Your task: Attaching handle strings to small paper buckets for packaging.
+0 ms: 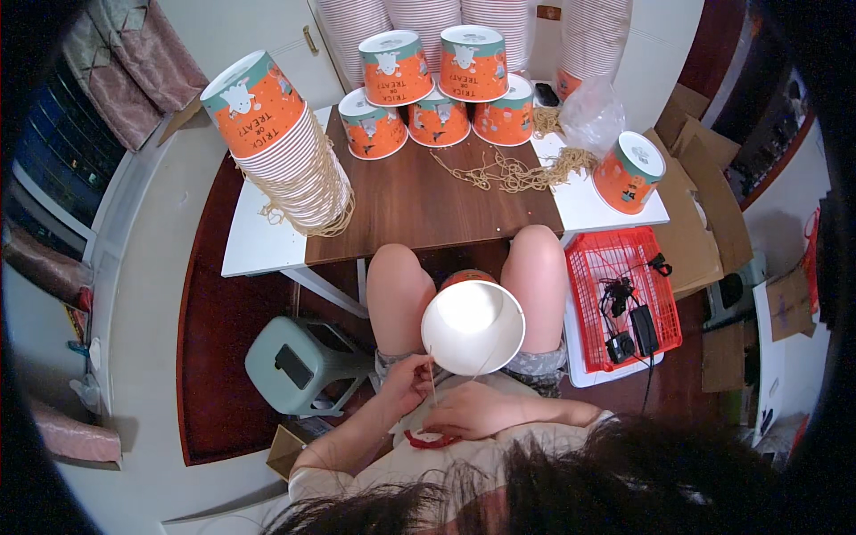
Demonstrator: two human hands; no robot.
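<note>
Bucket sits between the knees, mouth up and toward 6 o'clock; long axis runs 12 to 6, base at 12. Left hand, at the rim's 7 o'clock, pinches cord. Right hand, at 6, is curled; what it grips is hidden, can't tell. Gap at 12 between bucket and desk near edge; knees box in both sides. On desk: five upturned buckets at 12, two over three; one orange tub at 2; one leaning stack at 10, cord-draped; loose cord pile at 1. One red basket at 4, one stool at 8.
</note>
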